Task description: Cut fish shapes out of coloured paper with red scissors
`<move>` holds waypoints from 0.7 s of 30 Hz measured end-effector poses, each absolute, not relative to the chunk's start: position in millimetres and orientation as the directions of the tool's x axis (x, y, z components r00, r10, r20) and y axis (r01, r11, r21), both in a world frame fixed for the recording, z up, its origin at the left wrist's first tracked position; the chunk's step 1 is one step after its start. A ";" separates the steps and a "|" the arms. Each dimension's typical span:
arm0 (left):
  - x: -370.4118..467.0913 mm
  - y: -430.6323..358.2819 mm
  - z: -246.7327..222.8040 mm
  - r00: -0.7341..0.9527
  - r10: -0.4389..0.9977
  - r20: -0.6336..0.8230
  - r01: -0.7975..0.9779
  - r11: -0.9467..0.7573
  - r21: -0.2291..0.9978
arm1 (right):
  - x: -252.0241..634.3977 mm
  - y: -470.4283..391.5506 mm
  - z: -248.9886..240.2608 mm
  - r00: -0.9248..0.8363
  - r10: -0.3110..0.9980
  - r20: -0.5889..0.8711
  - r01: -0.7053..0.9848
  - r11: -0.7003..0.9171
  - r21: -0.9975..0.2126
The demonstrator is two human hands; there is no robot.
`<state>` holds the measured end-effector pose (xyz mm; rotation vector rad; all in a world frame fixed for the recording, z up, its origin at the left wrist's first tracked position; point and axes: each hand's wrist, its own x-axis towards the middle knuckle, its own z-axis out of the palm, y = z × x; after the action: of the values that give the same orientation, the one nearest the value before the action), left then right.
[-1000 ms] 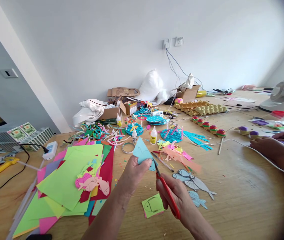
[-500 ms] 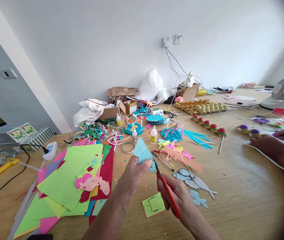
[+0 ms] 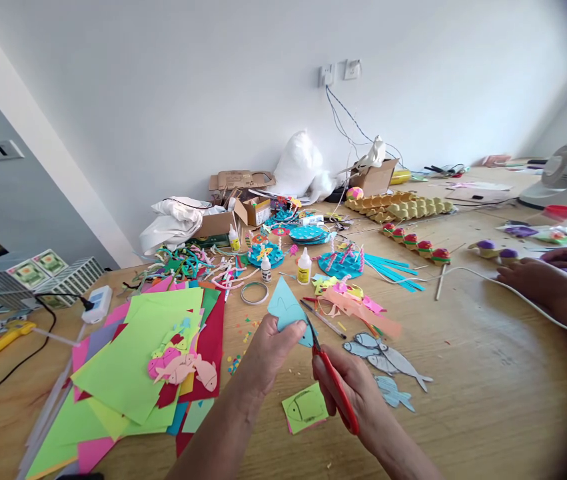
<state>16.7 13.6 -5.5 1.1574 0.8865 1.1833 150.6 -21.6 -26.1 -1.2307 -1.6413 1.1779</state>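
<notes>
My left hand (image 3: 279, 348) pinches a piece of light blue paper (image 3: 284, 308) that carries a drawn outline. Red-handled scissors (image 3: 337, 388) are in my right hand (image 3: 352, 381), with their blades against the right edge of the blue paper. Below the paper, a green paper with a fish drawn on it (image 3: 306, 408) lies on the table over a pink sheet. To the right of my right hand are grey paper fish (image 3: 388, 360) and a light blue paper fish (image 3: 394, 392).
Stacked coloured paper (image 3: 123, 373) with pink cut-out fish (image 3: 188, 371) covers the left. Glue bottles (image 3: 304, 268), a tape roll (image 3: 254, 293) and blue decorated discs (image 3: 340, 263) stand beyond my hands. Another person's hands (image 3: 543, 287) work at the far right, near a white cable (image 3: 508, 293).
The view has shifted slightly. The scissors stay at the paper's right edge, and the blue paper is tilted a little differently in my left hand.
</notes>
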 end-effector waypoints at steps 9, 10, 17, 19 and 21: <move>18.0 15.1 -8.5 0.186 0.982 -0.001 -0.212 0.041 0.976 | 151.3 -18.1 -36.5 -0.237 0.970 0.056 0.301 0.128 -0.945; 18.1 15.6 -9.1 0.181 0.984 -0.006 -0.214 0.045 0.976 | 151.7 -17.5 -37.5 -0.237 0.970 0.060 0.305 0.133 -0.943; 17.3 19.7 -15.7 0.144 0.989 -0.018 -0.215 0.049 0.975 | 148.8 -14.0 -44.0 -0.219 0.976 -0.003 0.232 0.049 -0.971; 17.4 21.0 -16.0 0.143 0.989 -0.030 -0.214 0.060 0.975 | 146.4 -13.1 -46.0 -0.228 0.971 -0.067 0.144 -0.034 -0.989; 17.4 22.3 -15.0 0.153 0.987 -0.047 -0.219 0.080 0.972 | 145.1 -11.8 -48.2 -0.260 0.959 -0.111 0.059 -0.099 -0.993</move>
<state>17.4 22.3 -15.0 1.0633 0.9674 1.1544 145.1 -11.8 -48.2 -1.1851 -1.3872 1.4643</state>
